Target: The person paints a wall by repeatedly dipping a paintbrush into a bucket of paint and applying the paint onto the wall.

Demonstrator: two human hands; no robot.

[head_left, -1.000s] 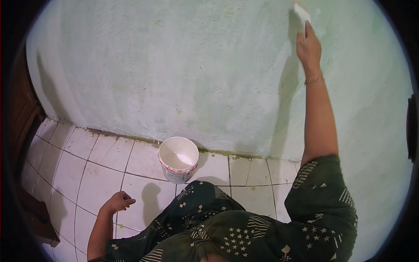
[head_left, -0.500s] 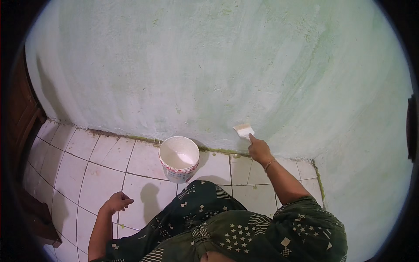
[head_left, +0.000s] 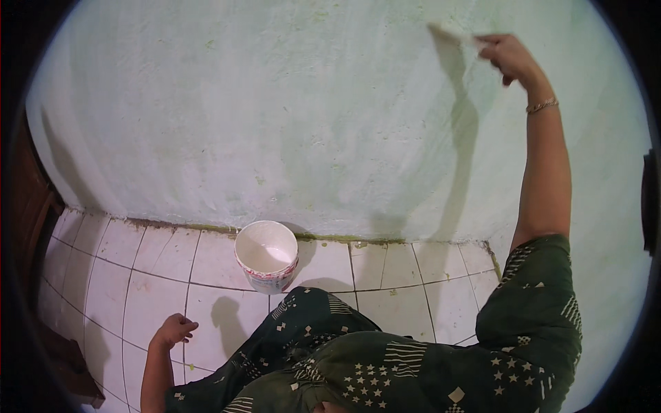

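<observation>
The right grip (head_left: 509, 58) holds the brush (head_left: 447, 34), blurred, far and right against the wall (head_left: 227, 103); long, overlapping strokes under light pressure should serve best. The left grip (head_left: 173, 330), loosely curled, holds nothing, left of the bucket (head_left: 270, 282).

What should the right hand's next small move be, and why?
Probably a light downward stroke: the right hand holds the brush high against the backdrop of the wall, whose surface below looks unevenly streaked white and green. The brush is blurred, so I can't tell whether it touches; settle its bristles on the wall first.
</observation>
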